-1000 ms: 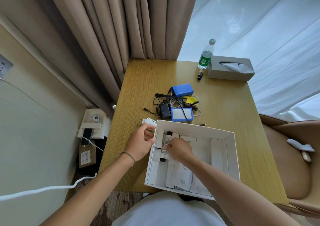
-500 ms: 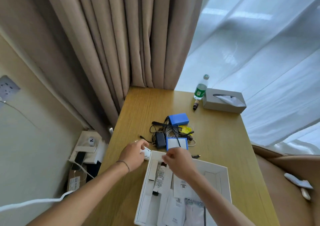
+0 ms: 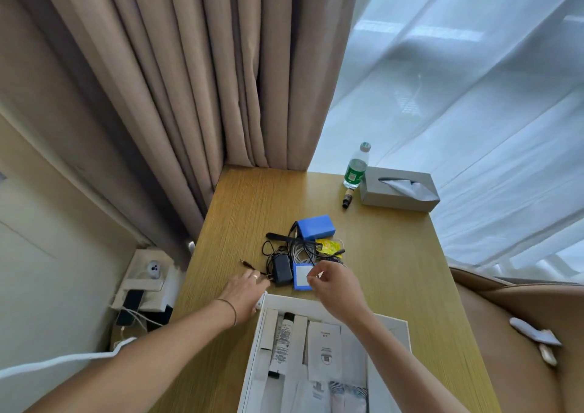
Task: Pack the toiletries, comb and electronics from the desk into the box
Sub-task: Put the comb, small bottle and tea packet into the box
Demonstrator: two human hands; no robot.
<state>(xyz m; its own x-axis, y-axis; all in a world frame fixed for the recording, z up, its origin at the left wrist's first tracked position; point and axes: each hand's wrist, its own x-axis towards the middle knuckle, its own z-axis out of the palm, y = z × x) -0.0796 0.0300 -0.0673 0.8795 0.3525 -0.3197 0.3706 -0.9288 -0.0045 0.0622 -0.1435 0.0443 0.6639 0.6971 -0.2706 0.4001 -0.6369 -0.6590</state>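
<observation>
Right hand fingers curled over near blue pack, grip unclear. Left hand flat on desk, touching black adapter. Box near.

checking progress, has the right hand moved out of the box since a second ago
Yes. The right hand has left the white box and now reaches past its far rim, over the flat blue pack.

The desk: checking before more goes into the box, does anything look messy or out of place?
Yes: the cables lie in a tangle with the black comb, black adapter and two blue packs. Nothing looks spilled or damaged.
</observation>
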